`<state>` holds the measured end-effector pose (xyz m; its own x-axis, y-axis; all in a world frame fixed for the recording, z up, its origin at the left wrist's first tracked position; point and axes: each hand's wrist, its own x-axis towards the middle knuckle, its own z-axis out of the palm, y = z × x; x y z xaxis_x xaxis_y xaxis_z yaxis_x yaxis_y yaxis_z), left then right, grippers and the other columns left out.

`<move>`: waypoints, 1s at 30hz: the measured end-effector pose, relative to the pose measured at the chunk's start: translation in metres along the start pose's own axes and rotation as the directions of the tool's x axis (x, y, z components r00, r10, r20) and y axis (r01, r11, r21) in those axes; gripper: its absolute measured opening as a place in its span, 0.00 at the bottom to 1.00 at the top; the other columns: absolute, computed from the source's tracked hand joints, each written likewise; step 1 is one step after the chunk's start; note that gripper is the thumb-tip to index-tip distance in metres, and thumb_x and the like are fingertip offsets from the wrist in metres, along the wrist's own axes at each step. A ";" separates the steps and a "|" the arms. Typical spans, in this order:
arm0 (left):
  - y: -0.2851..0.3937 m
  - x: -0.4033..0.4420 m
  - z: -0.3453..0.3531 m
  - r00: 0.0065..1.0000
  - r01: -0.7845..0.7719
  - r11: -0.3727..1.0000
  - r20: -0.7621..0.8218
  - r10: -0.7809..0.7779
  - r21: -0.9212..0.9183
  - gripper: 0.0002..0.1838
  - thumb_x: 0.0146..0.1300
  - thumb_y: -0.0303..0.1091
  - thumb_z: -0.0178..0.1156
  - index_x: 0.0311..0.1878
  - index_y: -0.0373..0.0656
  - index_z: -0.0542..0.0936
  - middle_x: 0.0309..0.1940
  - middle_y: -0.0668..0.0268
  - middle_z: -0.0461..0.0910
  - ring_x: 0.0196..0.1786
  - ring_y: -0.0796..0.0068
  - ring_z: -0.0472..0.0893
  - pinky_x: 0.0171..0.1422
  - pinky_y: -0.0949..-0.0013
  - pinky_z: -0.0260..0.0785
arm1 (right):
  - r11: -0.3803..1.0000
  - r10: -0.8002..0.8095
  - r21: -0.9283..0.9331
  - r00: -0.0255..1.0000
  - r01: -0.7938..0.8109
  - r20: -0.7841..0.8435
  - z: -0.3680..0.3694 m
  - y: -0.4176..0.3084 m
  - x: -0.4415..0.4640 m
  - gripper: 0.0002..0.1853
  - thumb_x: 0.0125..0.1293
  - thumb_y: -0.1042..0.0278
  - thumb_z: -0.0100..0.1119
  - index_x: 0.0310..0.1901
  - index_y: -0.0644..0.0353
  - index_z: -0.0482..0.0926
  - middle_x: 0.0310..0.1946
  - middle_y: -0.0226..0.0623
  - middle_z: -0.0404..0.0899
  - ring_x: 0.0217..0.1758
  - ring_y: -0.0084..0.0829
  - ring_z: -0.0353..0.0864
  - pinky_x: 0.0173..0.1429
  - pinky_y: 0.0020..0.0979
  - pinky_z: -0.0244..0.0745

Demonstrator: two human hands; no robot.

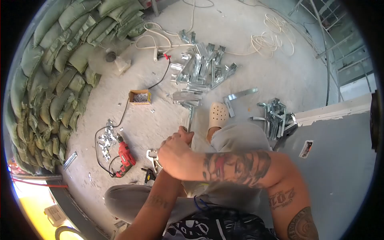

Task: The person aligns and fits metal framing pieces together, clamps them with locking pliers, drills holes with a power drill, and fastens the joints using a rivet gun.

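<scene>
My left hand (185, 135), mostly covered by my right hand, is closed around the lower end of a metal profile (190, 118) that points away from me. Crossing over it from the right, my right hand (173, 149) has its fingers bent and pressed together; what they grip is hidden. A white-handled tool (152, 157) shows just left of my right hand, and whether the hand touches it is unclear. A pile of silvery metal pieces (204, 68) lies on the floor beyond my hands.
A red power drill (125, 157) with a black cable lies left, near small brackets (107, 138) and a box of screws (140, 97). Stacked sandbags (56, 80) line the left. More metal pieces (277, 116) lie right, beside a grey wall panel (340, 160). A white cable (266, 40) is coiled behind.
</scene>
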<state>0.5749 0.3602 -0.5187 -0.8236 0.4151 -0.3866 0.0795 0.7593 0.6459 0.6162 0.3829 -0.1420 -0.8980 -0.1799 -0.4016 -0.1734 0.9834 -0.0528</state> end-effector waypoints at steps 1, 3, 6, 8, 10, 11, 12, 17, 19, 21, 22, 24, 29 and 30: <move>-0.007 0.006 -0.006 0.999 0.015 0.999 0.040 -0.017 0.044 0.31 0.48 0.43 0.72 0.52 0.34 0.74 0.42 0.45 0.81 0.46 0.45 0.82 0.51 0.54 0.74 | 0.995 0.056 0.075 0.994 -0.063 0.093 -0.010 0.012 0.003 0.12 0.62 0.60 0.57 0.34 0.57 0.86 0.38 0.40 0.85 0.45 0.39 0.82 0.51 0.45 0.73; 0.035 -0.003 -0.071 0.988 -0.004 0.963 0.150 0.046 -0.268 0.30 0.51 0.42 0.73 0.53 0.35 0.76 0.44 0.51 0.82 0.46 0.56 0.82 0.50 0.58 0.74 | 0.963 0.020 0.269 0.998 -0.003 -0.060 -0.030 0.057 0.002 0.10 0.57 0.58 0.62 0.31 0.52 0.89 0.31 0.39 0.87 0.35 0.37 0.87 0.45 0.42 0.78; 0.113 -0.011 -0.154 0.989 -0.100 0.764 0.018 0.145 -0.638 0.22 0.56 0.35 0.72 0.50 0.36 0.76 0.39 0.63 0.79 0.42 0.72 0.78 0.49 0.68 0.72 | 0.892 0.295 0.426 0.905 -0.147 -0.306 -0.064 0.128 -0.014 0.21 0.61 0.46 0.59 0.28 0.57 0.87 0.27 0.47 0.84 0.34 0.41 0.86 0.39 0.38 0.77; 0.171 -0.042 -0.228 0.963 -0.238 0.660 -0.085 0.255 -0.713 0.22 0.58 0.32 0.72 0.51 0.38 0.73 0.37 0.67 0.78 0.41 0.78 0.77 0.47 0.71 0.71 | 0.881 0.355 0.448 0.834 -0.149 -0.422 -0.068 0.170 0.000 0.26 0.63 0.41 0.58 0.27 0.59 0.86 0.25 0.49 0.82 0.33 0.42 0.85 0.39 0.38 0.77; 0.192 -0.059 -0.268 0.932 -0.326 0.612 -0.135 0.337 -0.720 0.21 0.59 0.33 0.70 0.53 0.38 0.75 0.40 0.68 0.79 0.43 0.78 0.77 0.49 0.70 0.71 | 0.710 0.340 0.657 0.941 -0.255 -0.002 -0.076 0.188 0.016 0.33 0.63 0.30 0.57 0.36 0.61 0.85 0.32 0.43 0.84 0.38 0.35 0.84 0.47 0.35 0.77; 0.198 -0.067 -0.283 0.903 -0.376 0.574 -0.149 0.402 -0.727 0.21 0.60 0.33 0.69 0.55 0.39 0.76 0.42 0.70 0.80 0.45 0.78 0.78 0.50 0.69 0.71 | 0.717 0.340 0.653 0.940 -0.245 -0.020 -0.069 0.179 0.017 0.33 0.63 0.30 0.57 0.36 0.61 0.85 0.32 0.43 0.84 0.38 0.35 0.84 0.47 0.35 0.77; 0.206 -0.078 -0.296 0.880 -0.416 0.593 -0.139 0.455 -0.689 0.21 0.61 0.34 0.69 0.55 0.38 0.75 0.42 0.70 0.80 0.45 0.78 0.78 0.50 0.68 0.71 | 0.456 0.242 0.890 0.962 0.003 -0.127 -0.060 0.155 0.015 0.32 0.63 0.31 0.59 0.42 0.60 0.83 0.37 0.39 0.83 0.42 0.32 0.81 0.51 0.34 0.75; 0.213 -0.125 -0.317 0.790 -0.594 0.520 -0.323 0.521 -0.614 0.20 0.67 0.38 0.65 0.56 0.38 0.74 0.44 0.68 0.80 0.43 0.78 0.78 0.47 0.70 0.72 | -0.176 -0.025 0.910 0.922 0.376 -0.386 -0.061 0.123 0.029 0.28 0.69 0.47 0.64 0.60 0.60 0.73 0.50 0.33 0.78 0.52 0.25 0.77 0.57 0.29 0.72; 0.204 -0.142 -0.332 0.872 -0.484 0.544 -0.323 0.368 -0.686 0.21 0.72 0.46 0.60 0.56 0.38 0.74 0.44 0.65 0.80 0.39 0.77 0.79 0.43 0.70 0.72 | -0.098 0.014 0.915 0.920 0.391 -0.392 -0.067 0.122 0.021 0.28 0.70 0.48 0.62 0.62 0.61 0.72 0.50 0.36 0.79 0.53 0.28 0.79 0.57 0.30 0.74; 0.193 -0.154 -0.351 0.888 -0.450 0.549 -0.290 0.357 -0.704 0.28 0.74 0.51 0.55 0.66 0.38 0.68 0.43 0.61 0.81 0.34 0.75 0.80 0.41 0.70 0.73 | -0.292 0.038 0.916 0.960 0.275 -0.276 -0.077 0.128 0.013 0.27 0.71 0.50 0.61 0.62 0.61 0.71 0.49 0.39 0.80 0.55 0.32 0.80 0.57 0.33 0.76; 0.190 -0.162 -0.358 0.894 -0.398 0.453 -0.226 0.386 -0.798 0.31 0.74 0.54 0.52 0.67 0.38 0.67 0.44 0.60 0.81 0.35 0.74 0.81 0.41 0.70 0.73 | -0.356 -0.031 0.895 0.953 0.270 -0.300 -0.074 0.138 0.019 0.30 0.73 0.46 0.56 0.65 0.61 0.67 0.52 0.43 0.78 0.57 0.37 0.80 0.57 0.37 0.78; 0.177 -0.166 -0.366 0.864 -0.339 0.362 -0.135 0.485 -0.869 0.37 0.75 0.64 0.41 0.68 0.38 0.66 0.47 0.56 0.81 0.34 0.70 0.82 0.39 0.67 0.75 | -0.466 -0.067 0.843 0.939 0.270 -0.337 -0.075 0.144 0.020 0.30 0.74 0.45 0.53 0.66 0.60 0.66 0.54 0.44 0.77 0.58 0.38 0.79 0.58 0.38 0.78; 0.173 -0.174 -0.369 0.887 -0.099 0.166 -0.012 0.462 -0.981 0.42 0.73 0.69 0.30 0.68 0.39 0.66 0.47 0.50 0.81 0.31 0.64 0.82 0.33 0.62 0.76 | -0.594 -0.101 0.720 0.854 0.359 -0.510 -0.071 0.146 0.031 0.33 0.76 0.39 0.41 0.69 0.58 0.62 0.57 0.42 0.75 0.58 0.36 0.77 0.61 0.43 0.76; 0.176 -0.178 -0.370 0.875 -0.078 0.148 0.003 0.484 -0.986 0.42 0.73 0.69 0.30 0.68 0.39 0.67 0.45 0.50 0.81 0.31 0.63 0.82 0.34 0.62 0.76 | -0.580 -0.068 0.729 0.870 0.364 -0.488 -0.072 0.146 0.031 0.34 0.77 0.38 0.37 0.69 0.58 0.63 0.55 0.41 0.76 0.55 0.35 0.78 0.58 0.41 0.77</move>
<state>0.5275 0.2349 -0.0929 -0.6805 0.7322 -0.0281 -0.4775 -0.4140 0.7750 0.5336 0.5187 -0.0965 -0.9670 -0.2341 0.1005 0.0689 -0.6200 -0.7816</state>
